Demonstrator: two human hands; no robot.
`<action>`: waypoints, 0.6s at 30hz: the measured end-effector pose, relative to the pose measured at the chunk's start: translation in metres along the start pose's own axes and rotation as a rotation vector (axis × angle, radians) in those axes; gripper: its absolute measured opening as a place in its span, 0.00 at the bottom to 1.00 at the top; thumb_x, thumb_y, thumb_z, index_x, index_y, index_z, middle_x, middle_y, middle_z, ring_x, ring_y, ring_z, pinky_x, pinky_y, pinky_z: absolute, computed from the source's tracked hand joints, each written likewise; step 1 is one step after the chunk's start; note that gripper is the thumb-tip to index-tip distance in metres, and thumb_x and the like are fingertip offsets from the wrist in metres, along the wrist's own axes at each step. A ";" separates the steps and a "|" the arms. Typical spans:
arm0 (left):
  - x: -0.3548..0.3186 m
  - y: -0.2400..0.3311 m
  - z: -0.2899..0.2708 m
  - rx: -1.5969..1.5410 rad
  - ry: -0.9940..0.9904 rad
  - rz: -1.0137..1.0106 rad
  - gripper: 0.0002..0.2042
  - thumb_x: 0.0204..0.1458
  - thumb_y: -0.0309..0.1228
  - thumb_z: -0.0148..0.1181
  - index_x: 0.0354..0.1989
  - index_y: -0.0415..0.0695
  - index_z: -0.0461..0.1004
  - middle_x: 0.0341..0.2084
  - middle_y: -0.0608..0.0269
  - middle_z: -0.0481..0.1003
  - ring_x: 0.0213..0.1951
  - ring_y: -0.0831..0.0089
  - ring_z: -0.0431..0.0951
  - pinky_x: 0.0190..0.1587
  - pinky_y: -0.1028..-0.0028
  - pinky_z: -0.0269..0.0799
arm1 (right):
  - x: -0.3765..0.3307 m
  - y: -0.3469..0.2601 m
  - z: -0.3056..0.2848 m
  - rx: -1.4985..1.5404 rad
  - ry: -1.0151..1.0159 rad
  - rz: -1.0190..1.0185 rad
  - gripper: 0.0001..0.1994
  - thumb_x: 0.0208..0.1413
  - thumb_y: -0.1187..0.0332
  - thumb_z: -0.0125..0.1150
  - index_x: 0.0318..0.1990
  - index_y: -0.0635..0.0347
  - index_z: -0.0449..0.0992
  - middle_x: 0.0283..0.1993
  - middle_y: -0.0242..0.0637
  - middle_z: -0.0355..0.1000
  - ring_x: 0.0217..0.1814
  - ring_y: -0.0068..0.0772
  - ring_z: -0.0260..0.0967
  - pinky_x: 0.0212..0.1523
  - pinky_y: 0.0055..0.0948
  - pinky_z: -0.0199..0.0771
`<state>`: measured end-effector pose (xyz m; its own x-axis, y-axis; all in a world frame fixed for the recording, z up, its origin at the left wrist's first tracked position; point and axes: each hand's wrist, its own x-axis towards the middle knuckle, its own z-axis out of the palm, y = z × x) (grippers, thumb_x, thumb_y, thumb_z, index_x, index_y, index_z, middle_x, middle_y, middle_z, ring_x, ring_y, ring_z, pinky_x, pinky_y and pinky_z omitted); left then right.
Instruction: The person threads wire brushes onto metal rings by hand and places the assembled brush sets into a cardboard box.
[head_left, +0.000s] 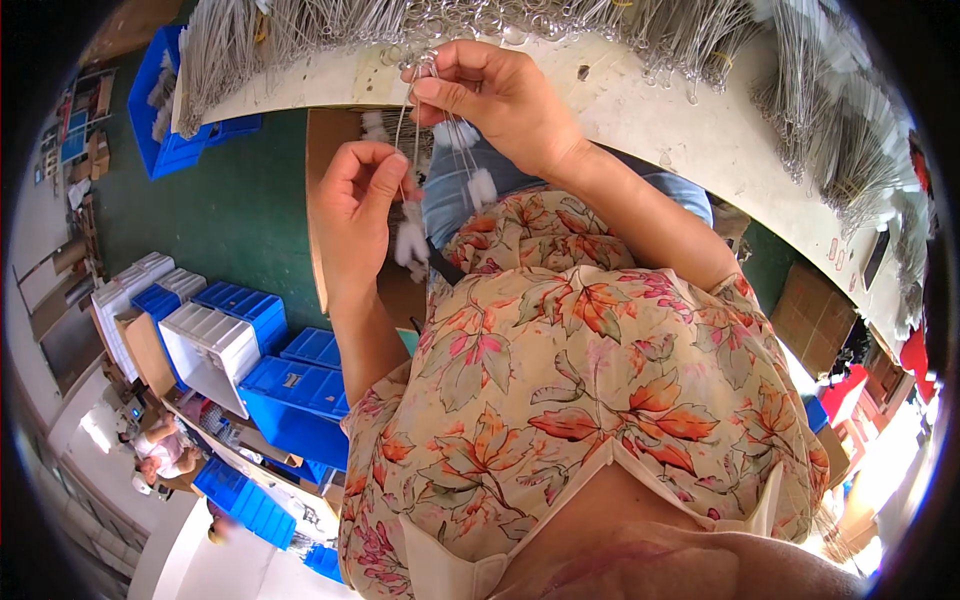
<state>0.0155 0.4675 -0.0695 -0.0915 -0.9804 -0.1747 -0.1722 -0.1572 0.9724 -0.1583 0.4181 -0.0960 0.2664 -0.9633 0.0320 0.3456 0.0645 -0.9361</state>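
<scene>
My right hand [495, 95] pinches the looped tops of several thin metal wires [412, 105] just below the white table's edge [640, 95]. White fluffy tufts [412, 240] hang at the wires' lower ends over my lap. My left hand [355, 205] is closed around the wires lower down, its thumb and fingers gripping them just above the tufts. Heaps of the same looped grey wires [300, 30] lie along the table top.
Blue [290, 385] and white plastic crates [205, 340] are stacked on the green floor at my left. More blue crates [165, 110] stand by the table's far left end. Cardboard boxes [815, 315] sit at the right. Another person [160, 450] is at lower left.
</scene>
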 end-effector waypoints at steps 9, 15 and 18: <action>-0.008 0.010 0.006 0.050 0.026 -0.015 0.03 0.55 0.25 0.50 0.33 0.39 0.67 0.24 0.62 0.72 0.19 0.81 0.69 0.24 0.82 0.65 | -0.001 0.012 0.004 -0.065 0.021 -0.063 0.08 0.58 0.67 0.52 0.34 0.62 0.69 0.24 0.28 0.67 0.26 0.17 0.65 0.28 0.18 0.65; -0.016 -0.007 0.006 -0.025 -0.088 0.013 0.05 0.55 0.24 0.51 0.39 0.38 0.66 0.24 0.64 0.72 0.20 0.84 0.67 0.22 0.85 0.63 | -0.007 -0.002 0.005 0.001 -0.056 -0.010 0.08 0.57 0.65 0.55 0.29 0.59 0.69 0.19 0.23 0.59 0.21 0.12 0.53 0.22 0.17 0.55; -0.018 -0.009 0.024 -0.093 0.002 0.145 0.08 0.56 0.24 0.50 0.43 0.37 0.67 0.24 0.63 0.73 0.20 0.83 0.68 0.22 0.85 0.64 | -0.012 -0.007 0.010 -0.134 0.038 -0.037 0.09 0.56 0.65 0.57 0.28 0.60 0.70 0.19 0.22 0.59 0.22 0.11 0.52 0.22 0.16 0.54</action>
<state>-0.0048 0.4896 -0.0785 -0.1071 -0.9937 -0.0315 -0.0659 -0.0245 0.9975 -0.1550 0.4320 -0.0869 0.2206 -0.9737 0.0563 0.2311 -0.0039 -0.9729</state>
